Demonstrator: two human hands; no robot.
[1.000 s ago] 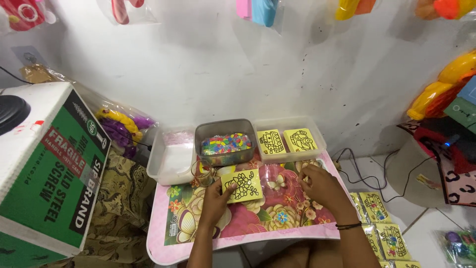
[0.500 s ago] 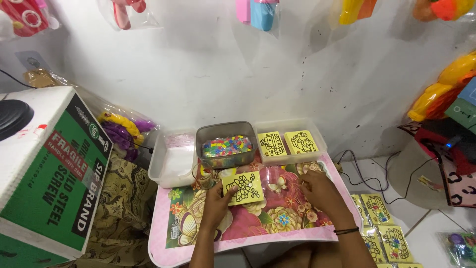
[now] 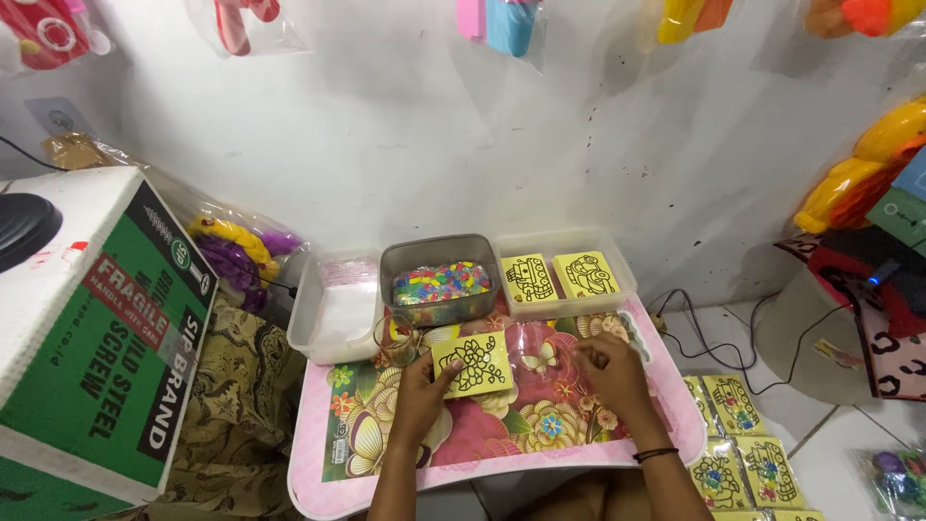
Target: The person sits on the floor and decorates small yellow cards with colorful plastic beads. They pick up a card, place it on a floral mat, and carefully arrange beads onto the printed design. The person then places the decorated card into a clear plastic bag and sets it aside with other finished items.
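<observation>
My left hand [image 3: 421,394] holds a small yellow card with a black outline drawing [image 3: 473,365] flat over the floral pink table [image 3: 502,425]. My right hand [image 3: 610,374] rests on the tabletop to the card's right, fingers curled, pinching a clear plastic sleeve [image 3: 540,349] that is hard to make out. Behind the card stands a grey tub of colourful small pieces [image 3: 439,282]. Right of it, a clear tray [image 3: 564,275] holds two more yellow cards.
An empty-looking clear tray [image 3: 333,309] sits at the table's back left, a small clear cup [image 3: 395,338] beside it. A large green and white carton [image 3: 92,328] stands on the left. Packed yellow cards [image 3: 738,434] lie on the floor at right, near cables [image 3: 714,328].
The view has shifted a little. My left hand has brought the yellow card slightly lower and flatter on the table; my right hand stays close by on the right.
</observation>
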